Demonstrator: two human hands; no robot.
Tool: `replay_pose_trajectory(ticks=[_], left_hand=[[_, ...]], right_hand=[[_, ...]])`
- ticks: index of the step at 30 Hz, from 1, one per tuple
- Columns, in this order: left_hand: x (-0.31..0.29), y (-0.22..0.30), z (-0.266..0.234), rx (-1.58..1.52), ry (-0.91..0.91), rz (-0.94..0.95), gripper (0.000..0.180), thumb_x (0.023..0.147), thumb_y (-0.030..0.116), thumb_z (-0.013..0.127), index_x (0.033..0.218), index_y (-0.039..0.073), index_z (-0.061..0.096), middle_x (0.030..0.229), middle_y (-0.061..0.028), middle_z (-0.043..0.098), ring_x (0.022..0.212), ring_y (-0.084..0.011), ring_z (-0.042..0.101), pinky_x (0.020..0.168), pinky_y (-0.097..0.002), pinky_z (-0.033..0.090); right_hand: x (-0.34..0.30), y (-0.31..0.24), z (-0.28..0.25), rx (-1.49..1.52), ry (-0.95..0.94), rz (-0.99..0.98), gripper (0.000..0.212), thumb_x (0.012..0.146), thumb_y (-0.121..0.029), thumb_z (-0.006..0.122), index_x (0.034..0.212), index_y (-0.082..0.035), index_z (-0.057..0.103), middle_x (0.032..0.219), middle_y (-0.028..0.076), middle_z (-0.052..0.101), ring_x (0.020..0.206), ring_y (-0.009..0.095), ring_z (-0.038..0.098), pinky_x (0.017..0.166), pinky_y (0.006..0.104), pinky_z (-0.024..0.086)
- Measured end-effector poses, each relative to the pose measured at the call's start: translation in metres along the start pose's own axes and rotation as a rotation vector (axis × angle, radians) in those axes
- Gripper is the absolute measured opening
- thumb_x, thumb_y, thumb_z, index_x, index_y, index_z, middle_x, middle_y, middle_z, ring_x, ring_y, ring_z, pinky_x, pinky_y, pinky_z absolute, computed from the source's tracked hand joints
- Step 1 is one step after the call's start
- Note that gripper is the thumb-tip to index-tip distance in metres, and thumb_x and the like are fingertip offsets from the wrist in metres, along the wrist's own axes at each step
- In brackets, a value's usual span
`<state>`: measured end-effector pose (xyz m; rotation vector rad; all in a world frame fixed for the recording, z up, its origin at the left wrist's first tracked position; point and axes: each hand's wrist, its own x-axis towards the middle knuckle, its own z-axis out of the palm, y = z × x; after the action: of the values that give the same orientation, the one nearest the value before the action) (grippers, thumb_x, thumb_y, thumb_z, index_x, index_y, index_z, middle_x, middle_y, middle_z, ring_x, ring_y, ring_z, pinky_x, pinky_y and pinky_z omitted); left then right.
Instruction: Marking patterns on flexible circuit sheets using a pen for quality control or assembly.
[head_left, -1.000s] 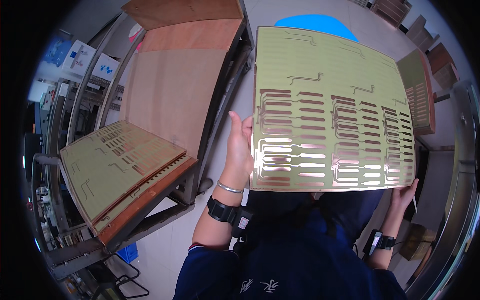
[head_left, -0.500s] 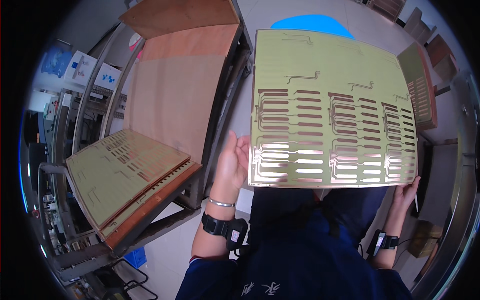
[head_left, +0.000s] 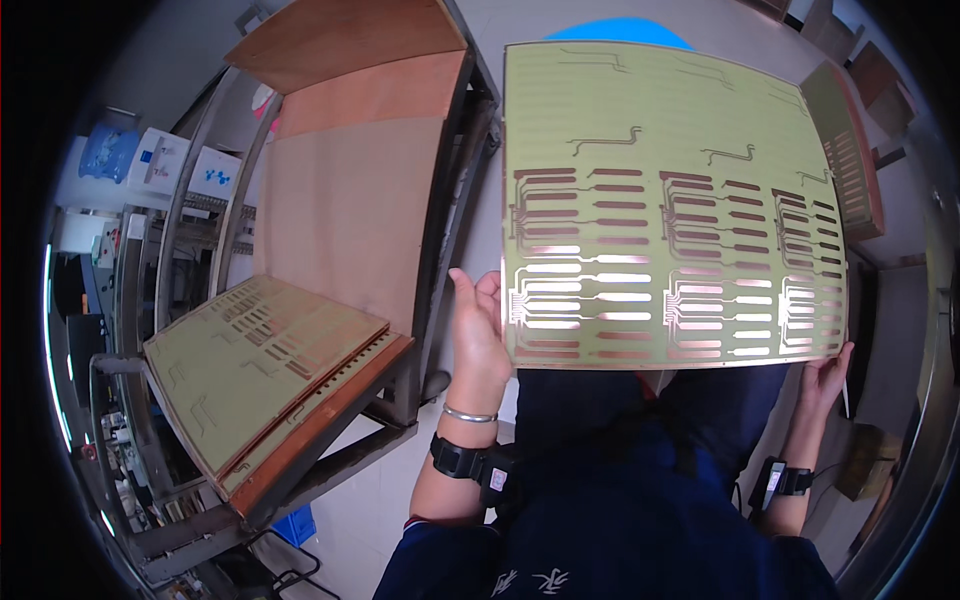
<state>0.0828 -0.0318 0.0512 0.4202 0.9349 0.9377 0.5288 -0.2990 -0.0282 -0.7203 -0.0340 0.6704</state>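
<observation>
A large greenish-yellow circuit board panel (head_left: 700,140) with rows of copper traces is held up in front of my body, its face toward me. My left hand (head_left: 478,325) is closed at the panel's left edge, thumb standing up outside it and the other fingers partly hidden behind. At the lower right corner, my right hand (head_left: 826,375) grips the edge, with most of its fingers out of sight. Similar panels lie in a stack (head_left: 270,345) on a slanted rack to the left.
The metal rack (head_left: 455,190) on my left has a tall brown backboard (head_left: 350,200). More copper-patterned panels (head_left: 845,150) stand behind the held panel at right. A bright blue object (head_left: 620,33) shows beyond its top edge. A cardboard box (head_left: 868,460) sits low on the right.
The panel stays in both hands and its bright reflections have shifted over the copper traces. The rack and my forearms appear slightly farther right and the view has turned a little.
</observation>
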Motion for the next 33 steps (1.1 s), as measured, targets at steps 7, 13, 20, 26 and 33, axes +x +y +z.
replay_pose_trajectory(ticks=[7,13,20,26,33], left_hand=[[0.003,-0.009,-0.005,0.049,0.025,0.136,0.064,0.095,0.058,0.023,0.087,0.001,0.053,0.083,-0.0101,0.063,0.078,-0.0164,0.058,0.075,-0.0275,0.045],[0.004,-0.018,-0.013,0.206,0.076,0.258,0.058,0.097,0.054,0.025,0.082,0.005,0.052,0.076,-0.0047,0.058,0.073,-0.0135,0.055,0.071,-0.0263,0.043],[0.010,-0.023,-0.009,0.365,0.216,0.314,0.060,0.098,0.050,0.026,0.085,0.000,0.057,0.081,-0.0087,0.063,0.076,-0.0149,0.058,0.074,-0.0268,0.045],[0.019,-0.017,-0.017,0.390,0.199,0.348,0.057,0.099,0.047,0.026,0.088,0.000,0.057,0.085,-0.0096,0.063,0.081,-0.0160,0.059,0.079,-0.0292,0.045],[0.030,-0.007,-0.041,0.365,0.233,0.322,0.053,0.097,0.049,0.034,0.086,0.002,0.057,0.087,-0.0072,0.063,0.082,-0.0147,0.058,0.080,-0.0293,0.046]], right_hand=[[-0.014,0.008,0.041,-0.143,0.134,-0.083,0.038,0.099,-0.027,0.040,0.122,0.003,0.048,0.121,0.015,0.056,0.112,0.021,0.054,0.098,0.0353,0.043],[-0.022,0.016,0.051,-0.145,0.164,-0.064,0.039,0.099,-0.028,0.039,0.121,0.002,0.049,0.121,0.014,0.056,0.112,0.021,0.054,0.098,0.0347,0.043],[-0.030,0.014,0.066,-0.112,0.205,-0.023,0.042,0.098,-0.028,0.038,0.125,0.003,0.045,0.124,0.015,0.054,0.115,0.023,0.052,0.100,0.0366,0.041],[-0.036,0.007,0.079,-0.111,0.045,-0.002,0.040,0.096,-0.023,0.039,0.125,0.004,0.045,0.125,0.015,0.053,0.114,0.024,0.053,0.100,0.0375,0.042],[-0.042,-0.003,0.079,-0.299,-0.040,0.040,0.034,0.095,-0.023,0.042,0.114,0.004,0.052,0.109,0.015,0.060,0.100,0.020,0.059,0.090,0.0320,0.046]])
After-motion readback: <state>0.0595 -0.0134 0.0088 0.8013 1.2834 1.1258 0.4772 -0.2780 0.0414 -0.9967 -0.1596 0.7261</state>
